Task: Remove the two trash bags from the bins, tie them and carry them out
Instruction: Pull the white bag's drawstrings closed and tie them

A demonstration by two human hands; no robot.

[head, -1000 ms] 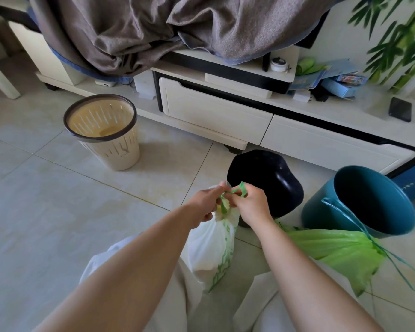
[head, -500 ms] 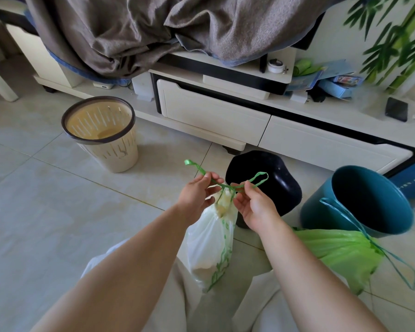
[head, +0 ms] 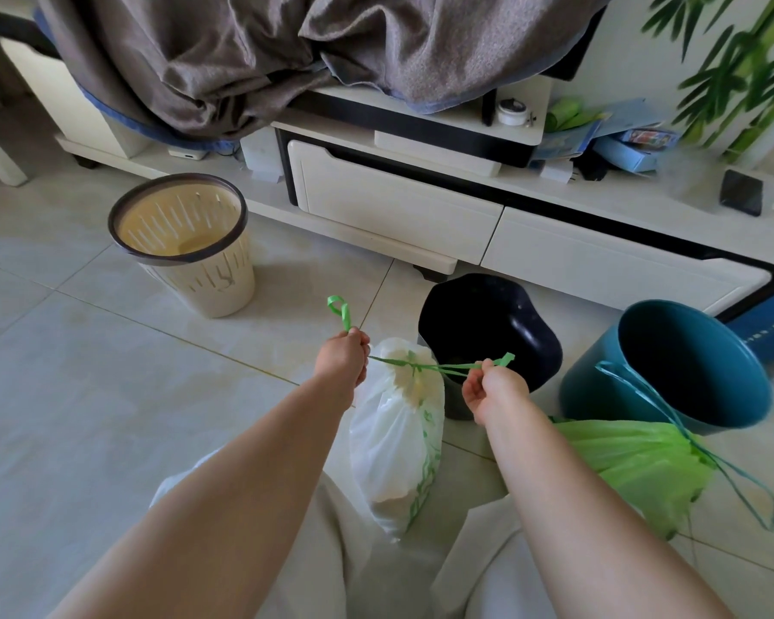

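Observation:
A white trash bag with green print hangs between my knees, its neck gathered by a green drawstring. My left hand pinches one end of the drawstring, and a green loop sticks up above the fist. My right hand pinches the other end, so the string runs taut between both hands. A green trash bag lies on the floor at the right with its blue-green drawstring trailing. A cream slatted bin stands at the left, a teal bin at the right.
A black stool stands just beyond the white bag. Behind it runs a low white cabinet with drawers, draped with a grey blanket. A phone and boxes lie on the cabinet at right. Tiled floor spreads to the left.
My hands have moved apart, left hand to the left and right hand to the right, pulling the green drawstring taut across the neck of the white bag.

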